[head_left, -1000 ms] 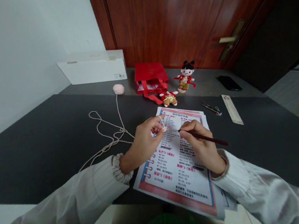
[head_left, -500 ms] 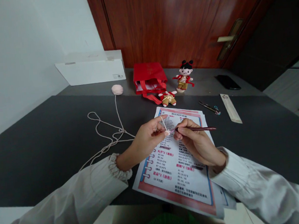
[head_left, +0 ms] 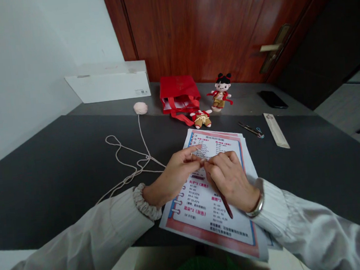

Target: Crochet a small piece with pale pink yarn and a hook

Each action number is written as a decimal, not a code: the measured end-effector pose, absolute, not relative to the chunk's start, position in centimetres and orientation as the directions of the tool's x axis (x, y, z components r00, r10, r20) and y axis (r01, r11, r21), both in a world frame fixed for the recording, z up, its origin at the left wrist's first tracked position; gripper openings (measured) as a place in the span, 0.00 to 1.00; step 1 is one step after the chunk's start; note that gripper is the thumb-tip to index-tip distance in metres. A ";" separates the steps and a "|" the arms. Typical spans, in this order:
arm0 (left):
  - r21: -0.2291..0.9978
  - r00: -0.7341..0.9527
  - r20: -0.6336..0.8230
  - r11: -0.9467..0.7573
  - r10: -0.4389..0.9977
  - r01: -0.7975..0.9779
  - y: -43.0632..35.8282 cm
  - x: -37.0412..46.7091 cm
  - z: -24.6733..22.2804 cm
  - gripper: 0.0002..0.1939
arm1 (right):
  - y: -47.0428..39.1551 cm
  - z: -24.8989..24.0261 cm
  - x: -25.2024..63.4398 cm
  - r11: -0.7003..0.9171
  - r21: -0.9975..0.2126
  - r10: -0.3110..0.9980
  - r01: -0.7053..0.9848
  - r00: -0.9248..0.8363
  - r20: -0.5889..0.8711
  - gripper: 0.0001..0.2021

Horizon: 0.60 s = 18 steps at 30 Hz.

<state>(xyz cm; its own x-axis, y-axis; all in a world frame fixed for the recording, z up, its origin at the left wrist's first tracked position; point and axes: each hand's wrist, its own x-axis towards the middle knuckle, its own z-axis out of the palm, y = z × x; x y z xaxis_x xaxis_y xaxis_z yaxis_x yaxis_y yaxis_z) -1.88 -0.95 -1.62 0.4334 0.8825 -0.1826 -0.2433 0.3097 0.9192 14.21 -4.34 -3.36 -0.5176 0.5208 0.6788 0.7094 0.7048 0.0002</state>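
Observation:
Above the printed pattern sheets (head_left: 219,228), my left hand (head_left: 174,175) pinches the small piece of pale crochet work, mostly hidden between the fingertips, with the pale yarn (head_left: 143,166) running to it. My right hand (head_left: 231,179) is closed beside it, its fingertips meeting the work. Out from under the right palm sticks the dark red handle of the crochet hook (head_left: 226,206), slanting down toward me. The hook's tip is out of sight. The yarn trails in loops across the dark mat to a pale pink ball (head_left: 140,108).
Along the back stand a white box (head_left: 112,84), a red gift bag (head_left: 179,94) and a black-haired doll (head_left: 221,91). A headless doll body (head_left: 201,119) lies before the bag. Scissors (head_left: 251,129), a narrow packet (head_left: 276,131) and a black phone (head_left: 273,99) are at right.
My right hand has rolled over, back upward, and its fingertips have moved in against the work. The hook handle has swung from pointing right to pointing down toward me.

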 end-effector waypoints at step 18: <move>0.975 0.566 -0.175 0.224 0.806 -0.016 1.0 -4.2 -0.7 0.30 | -2.9 -4.4 15.5 0.436 -0.899 0.898 -0.038 -0.044 0.437 0.03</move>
<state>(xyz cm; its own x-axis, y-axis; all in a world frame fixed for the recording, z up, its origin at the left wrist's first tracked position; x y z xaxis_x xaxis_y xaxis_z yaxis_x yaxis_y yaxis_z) -4.22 1.04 -0.71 0.5659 0.8056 -0.1754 -0.0163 0.2236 0.9745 15.49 -2.95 -4.45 -0.0436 0.8983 0.4373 -0.0382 0.4359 -0.8992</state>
